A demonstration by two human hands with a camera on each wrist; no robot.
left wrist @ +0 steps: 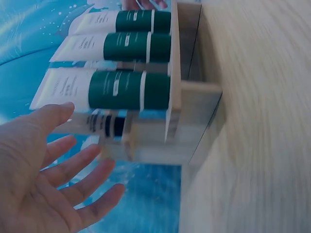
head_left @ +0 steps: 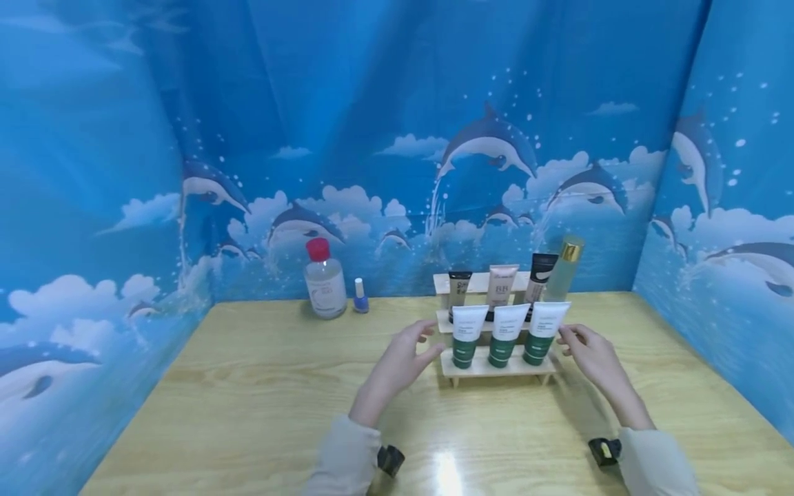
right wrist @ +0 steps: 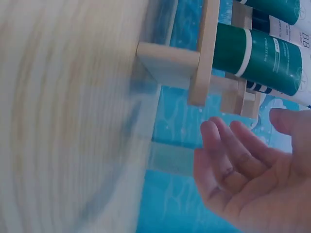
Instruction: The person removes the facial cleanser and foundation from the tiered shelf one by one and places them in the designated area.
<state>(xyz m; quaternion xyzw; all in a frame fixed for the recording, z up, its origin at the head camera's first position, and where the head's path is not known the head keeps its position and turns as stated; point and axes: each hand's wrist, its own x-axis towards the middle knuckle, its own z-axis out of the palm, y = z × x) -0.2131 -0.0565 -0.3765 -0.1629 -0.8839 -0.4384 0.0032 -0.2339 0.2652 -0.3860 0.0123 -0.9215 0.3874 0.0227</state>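
Note:
A tiered wooden rack [head_left: 505,370] holds three white-and-green squeeze tubes on its front step: a left tube [head_left: 466,336], a middle tube [head_left: 507,335] and a right tube [head_left: 546,333]. Behind them stand a small black-capped tube [head_left: 459,286], a pink BB cream tube [head_left: 501,286] and a dark tube [head_left: 538,275]. My left hand [head_left: 406,355] is at the rack's left end, fingers spread and holding nothing; in the left wrist view its thumb overlaps the nearest tube [left wrist: 116,90]. At the right end, my right hand [right wrist: 248,174] has loosely bent fingers with nothing in them.
A tall bottle with a gold cap [head_left: 564,269] stands at the rack's back right. Farther left, a clear bottle with a red cap [head_left: 325,282] and a blue nail polish bottle [head_left: 361,297] stand near the table's back edge. A dolphin-print curtain [head_left: 372,103] surrounds the wooden table [head_left: 248,399].

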